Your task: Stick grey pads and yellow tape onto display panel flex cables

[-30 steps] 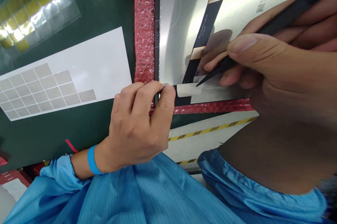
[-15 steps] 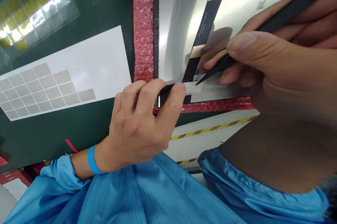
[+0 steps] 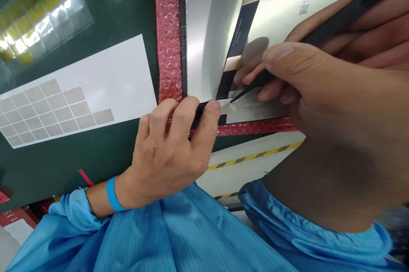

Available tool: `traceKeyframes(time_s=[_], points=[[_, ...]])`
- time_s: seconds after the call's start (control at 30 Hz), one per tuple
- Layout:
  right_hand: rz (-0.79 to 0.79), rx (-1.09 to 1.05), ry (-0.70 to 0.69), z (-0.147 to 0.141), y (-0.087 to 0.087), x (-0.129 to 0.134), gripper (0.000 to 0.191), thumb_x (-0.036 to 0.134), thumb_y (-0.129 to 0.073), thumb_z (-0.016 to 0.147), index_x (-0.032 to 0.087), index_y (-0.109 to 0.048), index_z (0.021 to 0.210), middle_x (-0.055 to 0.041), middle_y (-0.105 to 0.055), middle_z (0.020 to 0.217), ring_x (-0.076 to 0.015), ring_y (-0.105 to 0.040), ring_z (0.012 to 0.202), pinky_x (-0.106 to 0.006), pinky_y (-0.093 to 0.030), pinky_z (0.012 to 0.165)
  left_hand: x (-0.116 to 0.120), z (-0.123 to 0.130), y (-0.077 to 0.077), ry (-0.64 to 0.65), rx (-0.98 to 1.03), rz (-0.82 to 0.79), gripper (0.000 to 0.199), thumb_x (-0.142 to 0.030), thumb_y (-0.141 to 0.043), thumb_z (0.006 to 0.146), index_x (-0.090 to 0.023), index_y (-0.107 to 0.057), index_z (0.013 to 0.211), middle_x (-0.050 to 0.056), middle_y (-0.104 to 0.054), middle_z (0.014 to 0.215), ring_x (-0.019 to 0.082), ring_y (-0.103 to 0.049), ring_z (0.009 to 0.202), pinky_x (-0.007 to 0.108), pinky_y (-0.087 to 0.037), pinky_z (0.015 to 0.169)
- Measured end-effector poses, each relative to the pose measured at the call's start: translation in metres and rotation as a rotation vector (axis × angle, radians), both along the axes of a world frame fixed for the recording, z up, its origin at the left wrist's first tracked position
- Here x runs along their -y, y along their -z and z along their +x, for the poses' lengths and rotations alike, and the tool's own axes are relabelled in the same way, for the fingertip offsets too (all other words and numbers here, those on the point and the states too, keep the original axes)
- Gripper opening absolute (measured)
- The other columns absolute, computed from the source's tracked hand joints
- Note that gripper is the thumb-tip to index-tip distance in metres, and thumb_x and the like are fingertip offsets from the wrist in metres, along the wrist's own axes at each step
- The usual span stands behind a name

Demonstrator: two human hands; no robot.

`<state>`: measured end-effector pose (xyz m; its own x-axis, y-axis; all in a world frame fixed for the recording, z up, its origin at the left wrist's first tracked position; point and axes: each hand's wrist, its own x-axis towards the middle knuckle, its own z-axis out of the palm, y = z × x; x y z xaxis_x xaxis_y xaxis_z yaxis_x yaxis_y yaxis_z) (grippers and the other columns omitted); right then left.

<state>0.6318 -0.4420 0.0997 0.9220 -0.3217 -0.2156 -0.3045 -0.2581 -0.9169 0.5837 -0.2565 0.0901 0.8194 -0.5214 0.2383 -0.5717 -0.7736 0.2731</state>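
1. Center: the left hand (image 3: 166, 144) has its fingers (image 3: 182, 114) pinching the end of the black strip (image 3: 234, 46), at the lower left corner of the metal panel (image 3: 204, 38).
2. Right side: the right hand (image 3: 335, 89) has its fingers pressed together on black tweezers (image 3: 255, 82), the tip at the edge of a white tab (image 3: 231, 105) on the strip.
3. Red bubble wrap (image 3: 168, 38) borders the panel's left and lower edges, on a green tabletop (image 3: 64, 157).
4. Upper left: a white sheet (image 3: 105, 72) lies just beside the wrap.

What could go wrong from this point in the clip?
The tip of the black pointed tweezers, held in the right hand, sits at the white tab just over the silver panel, so a slip might scratch the panel. The left hand pinches the black strip at the panel's edge; a hard pull might crease or tear it.
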Motion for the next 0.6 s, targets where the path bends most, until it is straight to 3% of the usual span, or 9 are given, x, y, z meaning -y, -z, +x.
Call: traceKeyframes(time_s=[0.1,0.17,0.37,0.6], points=[[-0.118,0.082,-0.060,-0.004,0.004,0.000,0.013,0.016,-0.075,0.089,0.020,-0.069,0.078,-0.0066,-0.071,0.080,-0.0143,-0.059,0.058,-0.026,-0.048,0.047,0.001,-0.001,0.000,0.007,0.004,0.005,0.034,-0.026,-0.067,0.100,-0.016,-0.066,0.133,0.015,-0.068,0.123,0.029,-0.059,0.120,0.039,-0.046,0.094],[-0.112,0.094,-0.038,-0.005,0.004,-0.003,0.015,0.014,-0.074,0.088,0.021,-0.067,0.077,-0.0066,-0.071,0.081,-0.0162,-0.061,0.059,-0.028,-0.050,0.046,0.001,-0.001,0.000,0.005,0.008,0.018,0.034,-0.025,-0.066,0.100,-0.015,-0.065,0.133,0.016,-0.068,0.122,0.030,-0.059,0.121,0.039,-0.045,0.093],[-0.007,0.154,0.011,-0.004,0.010,-0.003,0.019,0.003,-0.068,0.083,0.018,-0.069,0.072,-0.0011,-0.069,0.070,-0.0160,-0.066,0.058,-0.022,-0.050,0.044,0.000,-0.001,-0.001,0.013,0.018,0.062,0.033,-0.023,-0.060,0.102,-0.016,-0.065,0.133,0.015,-0.069,0.122,0.029,-0.058,0.123,0.039,-0.046,0.092],[0.186,0.266,0.098,0.001,0.026,0.002,0.015,0.003,-0.067,0.073,0.016,-0.067,0.065,-0.0041,-0.065,0.062,-0.0163,-0.061,0.048,-0.020,-0.039,0.035,0.000,-0.004,0.000,0.059,0.027,0.124,0.039,-0.030,-0.061,0.102,-0.012,-0.063,0.137,0.016,-0.066,0.132,0.032,-0.054,0.129,0.042,-0.041,0.098]])
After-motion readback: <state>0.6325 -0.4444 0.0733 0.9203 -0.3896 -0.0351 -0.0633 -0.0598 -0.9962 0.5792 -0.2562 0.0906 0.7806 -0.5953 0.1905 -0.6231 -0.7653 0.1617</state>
